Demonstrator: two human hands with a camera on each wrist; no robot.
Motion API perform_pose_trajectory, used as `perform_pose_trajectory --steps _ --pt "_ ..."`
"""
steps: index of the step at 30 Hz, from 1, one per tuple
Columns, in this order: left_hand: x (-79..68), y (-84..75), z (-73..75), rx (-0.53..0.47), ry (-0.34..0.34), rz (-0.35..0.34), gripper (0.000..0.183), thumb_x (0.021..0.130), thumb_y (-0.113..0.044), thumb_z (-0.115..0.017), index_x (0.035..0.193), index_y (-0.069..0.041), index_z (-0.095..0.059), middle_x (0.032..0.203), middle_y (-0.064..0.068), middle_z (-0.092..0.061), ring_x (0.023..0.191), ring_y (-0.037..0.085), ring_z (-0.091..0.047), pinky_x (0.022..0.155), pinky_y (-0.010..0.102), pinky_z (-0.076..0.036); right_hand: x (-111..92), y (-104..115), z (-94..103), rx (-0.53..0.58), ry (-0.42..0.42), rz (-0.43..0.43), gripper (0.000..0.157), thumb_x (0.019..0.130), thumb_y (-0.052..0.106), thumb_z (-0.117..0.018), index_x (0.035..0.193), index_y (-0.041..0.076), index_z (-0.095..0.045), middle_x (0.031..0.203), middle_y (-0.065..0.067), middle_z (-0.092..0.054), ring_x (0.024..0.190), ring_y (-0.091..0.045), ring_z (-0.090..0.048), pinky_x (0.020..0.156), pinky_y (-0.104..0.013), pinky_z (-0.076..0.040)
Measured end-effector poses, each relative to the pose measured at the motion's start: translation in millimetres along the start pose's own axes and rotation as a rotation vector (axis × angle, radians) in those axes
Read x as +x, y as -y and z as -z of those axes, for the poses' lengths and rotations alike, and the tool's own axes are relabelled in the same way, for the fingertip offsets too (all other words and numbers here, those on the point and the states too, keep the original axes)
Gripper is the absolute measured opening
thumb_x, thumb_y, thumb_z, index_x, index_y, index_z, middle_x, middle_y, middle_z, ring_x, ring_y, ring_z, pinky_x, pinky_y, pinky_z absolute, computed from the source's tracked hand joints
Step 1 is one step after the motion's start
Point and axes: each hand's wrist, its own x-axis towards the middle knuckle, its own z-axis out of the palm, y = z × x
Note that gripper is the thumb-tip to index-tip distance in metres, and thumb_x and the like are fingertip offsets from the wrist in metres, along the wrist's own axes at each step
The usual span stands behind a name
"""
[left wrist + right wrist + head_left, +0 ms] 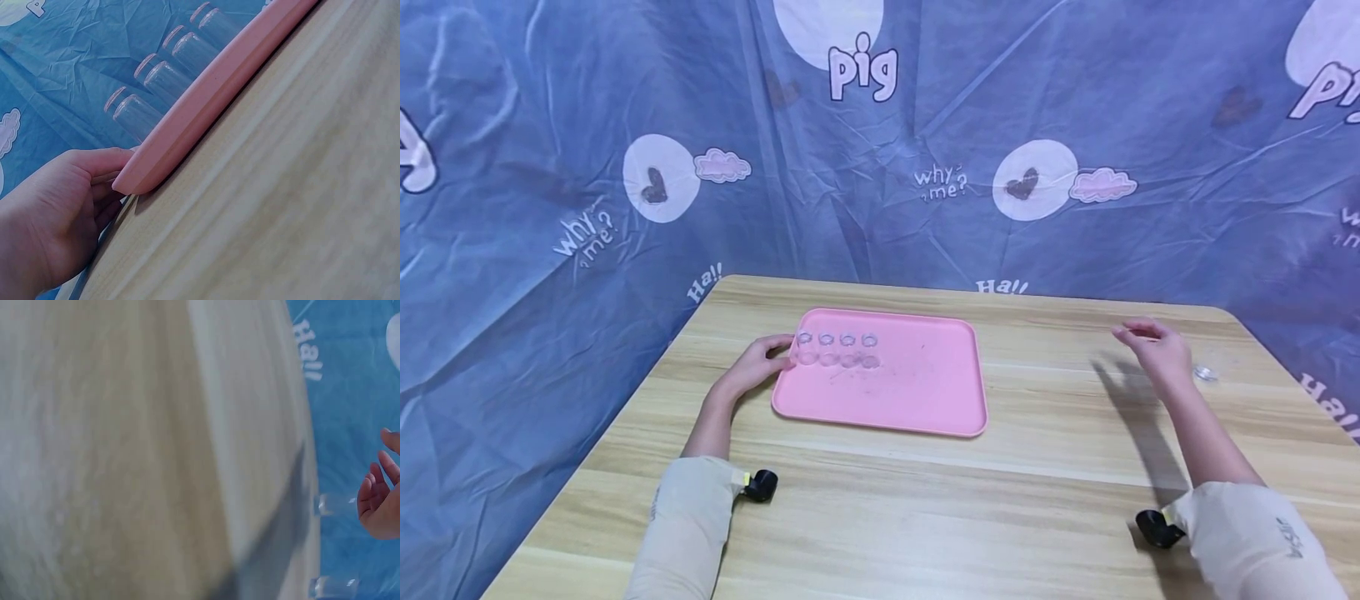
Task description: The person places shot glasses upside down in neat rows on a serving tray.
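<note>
The work looks partly done: four clear jars (848, 360) stand upright in a row on the pink tray (917, 387), toward its far left part, while the right side of the tray carries none. At least two more clear jars (335, 587) show in the right wrist view, standing on the desk (1000, 508) well to the right of the tray, so these seem to be what is left; the head view makes out only one of them clearly. The left hand (757, 367) grips the tray's left rim, its thumb and fingers bent round the edge just beside the nearest jar. The right hand (1163, 358) hangs above the desk near the loose jars, fingers loosely bent with thumb apart, and no object shows in it
</note>
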Motion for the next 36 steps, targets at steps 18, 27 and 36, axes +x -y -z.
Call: perform_pose_trajectory --steps 18,27,36 --pt "1.3 3.8 0.8 -0.014 -0.010 -0.020 0.045 0.084 0.000 -0.060 0.126 0.012 -0.047 0.130 0.027 -0.045 0.125 0.038 -0.035 0.106 0.044 -0.025 14 -37 3.0 0.068 -0.103 -0.221 0.025 0.082 0.032 -0.066 0.094 0.015 -0.053 0.057 0.026 -0.048 0.049 0.002 -0.049 0.044 -0.016 -0.041" --pt "-1.8 -5.9 1.4 -0.016 -0.006 -0.004 0.045 0.084 0.001 -0.059 0.125 0.014 -0.046 0.130 0.028 -0.044 0.125 0.039 -0.034 0.107 0.044 -0.023 23 -40 1.9 -0.109 -0.115 -0.281 0.064 0.083 0.038 -0.061 0.126 -0.006 -0.041 0.081 0.002 -0.053 0.060 -0.001 -0.044 0.052 -0.018 -0.039" --pt "-13.8 -36.7 2.2 -0.007 0.019 -0.011 0.043 0.084 0.007 -0.055 0.123 0.019 -0.043 0.128 0.033 -0.042 0.124 0.043 -0.033 0.106 0.047 -0.024 33 -45 -2.7 -0.214 -0.120 -0.243 0.063 0.085 0.037 -0.059 0.129 -0.006 -0.041 0.089 -0.006 -0.055 0.088 -0.026 -0.048 0.062 -0.022 -0.034"
